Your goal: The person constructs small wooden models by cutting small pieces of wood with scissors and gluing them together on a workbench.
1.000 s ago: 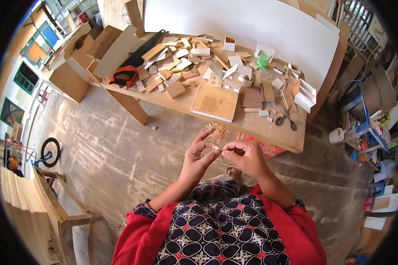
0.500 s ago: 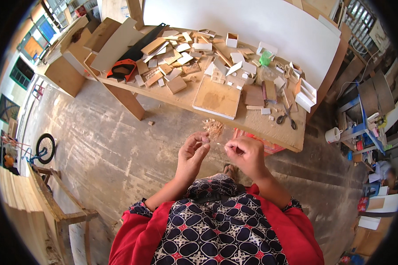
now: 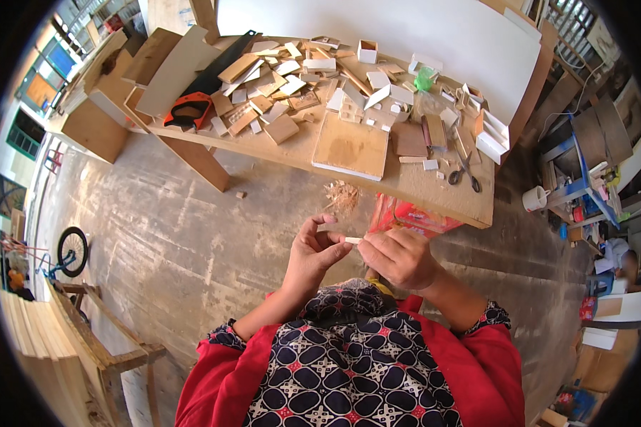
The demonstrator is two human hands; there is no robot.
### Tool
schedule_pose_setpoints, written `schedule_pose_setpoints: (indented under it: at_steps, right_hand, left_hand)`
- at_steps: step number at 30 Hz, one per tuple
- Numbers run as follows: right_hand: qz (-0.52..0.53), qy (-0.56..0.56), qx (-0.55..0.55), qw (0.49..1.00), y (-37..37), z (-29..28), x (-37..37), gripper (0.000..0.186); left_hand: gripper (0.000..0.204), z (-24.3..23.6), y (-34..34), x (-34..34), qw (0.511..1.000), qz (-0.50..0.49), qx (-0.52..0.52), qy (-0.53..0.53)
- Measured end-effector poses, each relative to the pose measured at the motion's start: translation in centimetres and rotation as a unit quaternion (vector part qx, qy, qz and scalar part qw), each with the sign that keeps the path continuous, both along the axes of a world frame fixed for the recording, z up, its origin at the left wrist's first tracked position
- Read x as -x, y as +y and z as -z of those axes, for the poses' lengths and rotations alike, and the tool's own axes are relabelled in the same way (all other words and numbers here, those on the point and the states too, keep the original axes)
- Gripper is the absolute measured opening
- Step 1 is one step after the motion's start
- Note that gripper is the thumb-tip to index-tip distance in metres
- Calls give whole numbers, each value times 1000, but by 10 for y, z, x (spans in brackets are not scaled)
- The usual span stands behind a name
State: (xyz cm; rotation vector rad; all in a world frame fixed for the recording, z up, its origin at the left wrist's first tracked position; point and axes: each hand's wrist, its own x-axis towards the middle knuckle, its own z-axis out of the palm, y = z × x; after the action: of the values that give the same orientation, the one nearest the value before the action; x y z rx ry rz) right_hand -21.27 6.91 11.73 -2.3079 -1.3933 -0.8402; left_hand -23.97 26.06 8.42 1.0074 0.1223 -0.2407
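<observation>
Below the workbench's front edge, my left hand (image 3: 315, 252) pinches one end of a small pale wooden stick (image 3: 351, 240) between thumb and finger. My right hand (image 3: 404, 257) is closed on the other end, its fingertips close to the left hand's. Beyond them, the wooden workbench (image 3: 427, 196) carries a heap of wood offcuts (image 3: 271, 83), an orange-handled black saw (image 3: 189, 107), a flat square board (image 3: 349, 149), small white boxes (image 3: 491, 139), black scissors (image 3: 463, 174) and a green plastic object (image 3: 424, 78).
A red plastic item (image 3: 409, 213) and wood shavings (image 3: 340, 196) lie beneath the bench. A lumber rack (image 3: 43, 327) and bicycle (image 3: 68, 256) stand at left. A person (image 3: 623, 263) is among clutter at right, near a white bucket (image 3: 534, 199). A big white board (image 3: 377, 28) leans behind.
My hands have come together from slightly apart half a second ago. The right hand has turned over the small stick, which shows more clearly now.
</observation>
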Motion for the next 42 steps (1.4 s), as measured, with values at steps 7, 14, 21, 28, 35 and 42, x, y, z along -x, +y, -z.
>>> schedule_pose_setpoints:
  at_steps: [7,14,21,28,35,42]
  right_hand:
    - [-2,13,-29,999,5,4,8,20]
    - [3,130,-160,979,9,2,8,22]
    - [24,325,-246,913,-10,14,-13,21]
    - [30,472,-377,796,-52,23,-67,17]
    - [87,426,-318,842,-142,32,-168,17]
    - [307,391,-294,817,-245,86,-388,51]
  left_hand:
    - [39,7,1,1,999,-16,15,-34]
    - [35,10,-6,-2,997,-23,30,-71]
    - [33,12,-30,-24,996,-38,14,-81]
    - [34,12,-87,-72,996,-49,29,-63]
    - [33,14,-139,-127,993,-76,59,-60]
    - [31,7,-164,-153,987,-142,59,-46]
